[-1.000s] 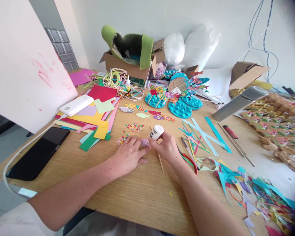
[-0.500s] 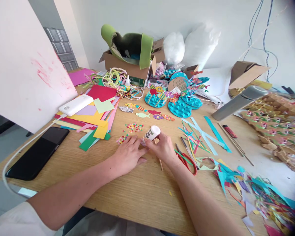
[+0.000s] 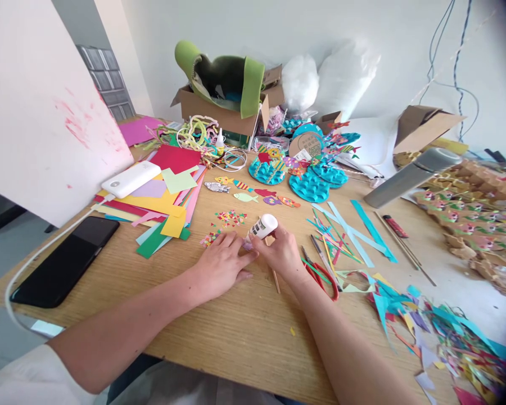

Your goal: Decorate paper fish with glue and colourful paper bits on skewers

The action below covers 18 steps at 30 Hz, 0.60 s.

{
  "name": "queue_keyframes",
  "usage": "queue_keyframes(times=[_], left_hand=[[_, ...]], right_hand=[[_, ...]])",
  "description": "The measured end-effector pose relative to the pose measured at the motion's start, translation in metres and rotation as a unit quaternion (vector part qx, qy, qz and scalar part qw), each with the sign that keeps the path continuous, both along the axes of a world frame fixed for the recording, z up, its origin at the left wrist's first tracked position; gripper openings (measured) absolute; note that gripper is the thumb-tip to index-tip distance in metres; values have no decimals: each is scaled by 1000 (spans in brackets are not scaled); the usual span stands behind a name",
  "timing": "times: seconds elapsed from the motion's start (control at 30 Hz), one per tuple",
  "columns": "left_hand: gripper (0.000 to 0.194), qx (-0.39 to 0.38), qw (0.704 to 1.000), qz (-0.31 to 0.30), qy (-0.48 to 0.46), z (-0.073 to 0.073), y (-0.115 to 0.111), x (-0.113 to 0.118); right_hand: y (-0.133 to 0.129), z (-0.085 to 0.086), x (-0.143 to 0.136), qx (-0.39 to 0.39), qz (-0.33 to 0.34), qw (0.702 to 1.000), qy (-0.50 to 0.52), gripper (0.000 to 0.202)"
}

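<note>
My right hand grips a white glue bottle, tilted with its base up to the right and its nozzle end down by my left fingers. My left hand lies flat on the table, fingers stretched out, fingertips beside a small lavender paper piece that is mostly hidden. Small coloured paper bits lie just beyond my left fingers. A thin wooden stick lies under my right hand. Red-handled scissors rest right of my right wrist. Several decorated paper fish lie farther back.
Coloured paper sheets, a white power bank and a black phone occupy the left. Blue egg-tray discs stand behind. Paper strips, a grey flask and paper scraps are on the right.
The glue bottle has shifted very slightly to the right and up in the picture, with my right hand around it. My left hand stays almost where it was.
</note>
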<state>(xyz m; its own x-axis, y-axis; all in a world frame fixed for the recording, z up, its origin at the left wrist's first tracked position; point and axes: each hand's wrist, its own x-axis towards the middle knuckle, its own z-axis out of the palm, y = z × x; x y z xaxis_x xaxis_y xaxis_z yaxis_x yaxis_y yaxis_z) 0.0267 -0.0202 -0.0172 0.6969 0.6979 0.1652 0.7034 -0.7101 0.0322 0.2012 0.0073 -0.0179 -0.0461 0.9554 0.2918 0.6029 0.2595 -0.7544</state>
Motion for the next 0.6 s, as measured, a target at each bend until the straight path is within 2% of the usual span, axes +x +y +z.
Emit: queue_keyframes(times=[0.13, 0.33, 0.43, 0.5, 0.6], left_hand=[[44, -2, 1000, -2, -10, -1, 0, 0], [45, -4, 1000, 3, -4, 0, 0, 0], [45, -5, 1000, 1, -6, 0, 0, 0], [46, -11, 1000, -2, -11, 0, 0, 0], [46, -19, 1000, -4, -19, -1, 1, -1]], right_hand=[[3, 0, 1, 11, -24, 1000, 4, 18], [4, -6, 1, 9, -11, 1000, 14, 19], [3, -4, 1, 12, -14, 1000, 21, 18], [3, 3, 6, 43, -35, 998, 34, 19], [8, 17, 21, 129, -79, 988, 36, 21]])
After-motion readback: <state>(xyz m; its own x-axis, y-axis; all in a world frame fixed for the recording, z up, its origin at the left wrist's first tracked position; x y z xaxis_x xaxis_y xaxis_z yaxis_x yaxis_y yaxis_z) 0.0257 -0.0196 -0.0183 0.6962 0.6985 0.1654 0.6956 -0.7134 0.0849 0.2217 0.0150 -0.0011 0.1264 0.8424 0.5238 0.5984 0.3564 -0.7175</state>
